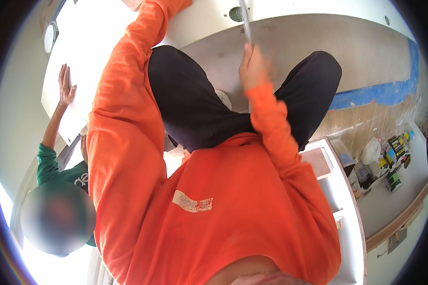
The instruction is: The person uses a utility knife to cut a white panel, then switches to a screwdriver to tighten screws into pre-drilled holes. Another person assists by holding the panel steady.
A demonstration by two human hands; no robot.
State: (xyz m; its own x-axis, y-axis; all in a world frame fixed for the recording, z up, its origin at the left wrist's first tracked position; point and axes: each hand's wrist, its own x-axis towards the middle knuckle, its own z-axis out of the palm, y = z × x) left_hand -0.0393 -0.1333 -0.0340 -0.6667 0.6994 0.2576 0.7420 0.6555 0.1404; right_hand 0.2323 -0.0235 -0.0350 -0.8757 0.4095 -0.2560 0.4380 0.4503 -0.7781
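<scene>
My right hand [253,66] is closed around a long, thin, grey tool [246,23] that points up past the top edge. Motion blurs both, and I cannot make out the tool's kind. Its upper part lies in front of a white panel [290,6], right beside a round hole [236,14]. My left arm in its orange sleeve [128,61] stretches up to the top edge; the left hand lies beyond the picture. Below the tool, my bent knees in black trousers [309,85] stand on either side of the right hand.
At the left, a person in a green top [50,166] has a raised hand [65,88] against a bright white panel [85,47]. Blue tape [371,95] edges the grey surface [318,38]. Bags and small boxes [394,147] clutter a counter at the right, beyond a white open cabinet [349,228].
</scene>
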